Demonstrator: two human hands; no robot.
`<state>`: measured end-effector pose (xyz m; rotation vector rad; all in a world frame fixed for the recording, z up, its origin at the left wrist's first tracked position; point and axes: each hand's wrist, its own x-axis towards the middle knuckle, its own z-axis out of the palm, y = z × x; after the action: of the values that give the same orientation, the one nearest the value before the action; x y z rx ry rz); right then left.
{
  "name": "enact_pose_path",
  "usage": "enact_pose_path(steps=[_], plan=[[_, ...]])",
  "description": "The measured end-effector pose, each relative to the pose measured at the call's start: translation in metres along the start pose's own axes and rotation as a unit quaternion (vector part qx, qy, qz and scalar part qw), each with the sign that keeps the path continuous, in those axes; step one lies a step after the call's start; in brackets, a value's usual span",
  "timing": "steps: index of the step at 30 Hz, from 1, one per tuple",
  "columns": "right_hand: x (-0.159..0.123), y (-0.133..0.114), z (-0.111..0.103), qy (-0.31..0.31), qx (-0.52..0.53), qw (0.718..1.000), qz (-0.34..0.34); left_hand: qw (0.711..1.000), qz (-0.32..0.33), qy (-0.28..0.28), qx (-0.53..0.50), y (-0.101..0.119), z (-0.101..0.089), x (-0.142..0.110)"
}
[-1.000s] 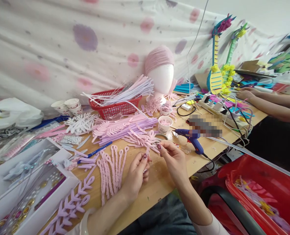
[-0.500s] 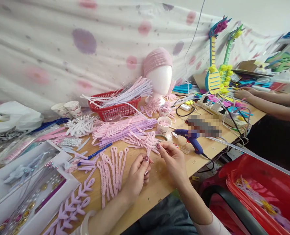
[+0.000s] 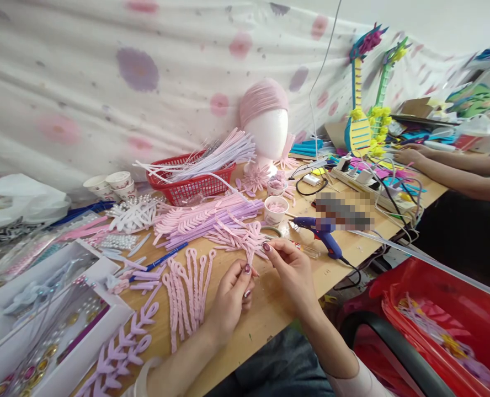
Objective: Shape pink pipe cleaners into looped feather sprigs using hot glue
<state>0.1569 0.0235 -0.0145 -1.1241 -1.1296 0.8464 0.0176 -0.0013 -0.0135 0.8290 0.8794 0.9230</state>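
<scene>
My left hand is closed in a pinch, thumb against fingers, on a pink pipe cleaner whose upper end stands up from the fingertips. To its right, my right hand is also pinched shut at about the same height; what lies between its fingertips is too small to make out. Just behind both hands is a heap of short pink pipe-cleaner pieces. Left of my left hand, several twisted pink pipe-cleaner stems with looped tops lie side by side. Lilac leafy sprigs rest nearer the front edge.
A blue glue gun and a paper cup of pink pieces stand beyond my right hand. Farther back are a red basket and a foam head. White boxes hold beads. At right are a power strip and another person's arms.
The view has shifted very slightly. Both hands keep the same pinched pose, with hardly any visible movement.
</scene>
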Motion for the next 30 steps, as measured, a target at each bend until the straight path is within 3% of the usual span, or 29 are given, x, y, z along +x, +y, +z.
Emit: enact_pose_path(steps=[30], plan=[[-0.003,-0.0099,0.0015,-0.024,0.035,0.999,0.033,1.0,-0.008,0.004,-0.001,0.0013,0.0013,-0.0008]])
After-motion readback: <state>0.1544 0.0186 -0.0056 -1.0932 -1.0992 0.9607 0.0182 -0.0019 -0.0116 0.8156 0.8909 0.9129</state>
